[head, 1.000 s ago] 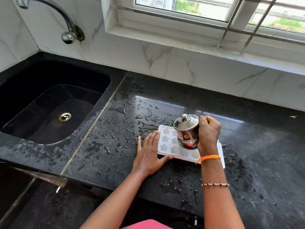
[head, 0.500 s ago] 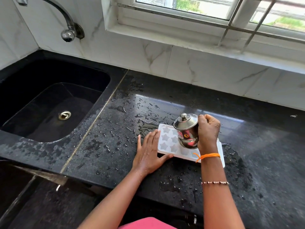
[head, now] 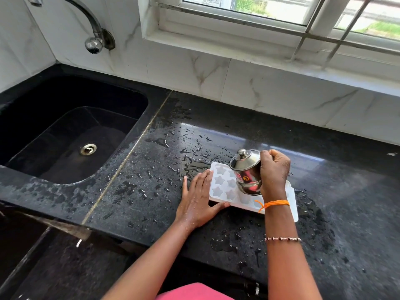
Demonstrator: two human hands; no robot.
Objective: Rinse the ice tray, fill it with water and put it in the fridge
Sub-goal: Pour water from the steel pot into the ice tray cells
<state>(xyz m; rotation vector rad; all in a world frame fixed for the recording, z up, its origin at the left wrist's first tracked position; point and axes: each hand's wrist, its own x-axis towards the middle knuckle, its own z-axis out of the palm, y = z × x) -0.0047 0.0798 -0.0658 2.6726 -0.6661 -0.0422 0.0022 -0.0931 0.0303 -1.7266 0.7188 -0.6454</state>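
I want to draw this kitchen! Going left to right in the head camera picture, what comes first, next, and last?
sink drain → tap → left hand → steel pot → right hand

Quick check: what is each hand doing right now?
Left hand: open, flat on the counter, against the ice tray.
Right hand: closed, holding the steel jug above the tray.

One white ice tray point(head: 223, 187) lies on the one black desk point(head: 249, 131), with six star-shaped cells showing uncovered; the rest are hidden. One lidded steel pot point(head: 246, 172) hangs over it at centre right. Two hands are in frame: the left hand point(head: 198, 202) and the right hand point(head: 273, 172). Two wrist bands, one orange thread point(head: 276, 203) and one beaded bracelet point(head: 282, 239). One sink point(head: 26, 100), one drain point(head: 88, 148) and one tap point(head: 91, 24) at the left, one window point(head: 281, 9) at the top
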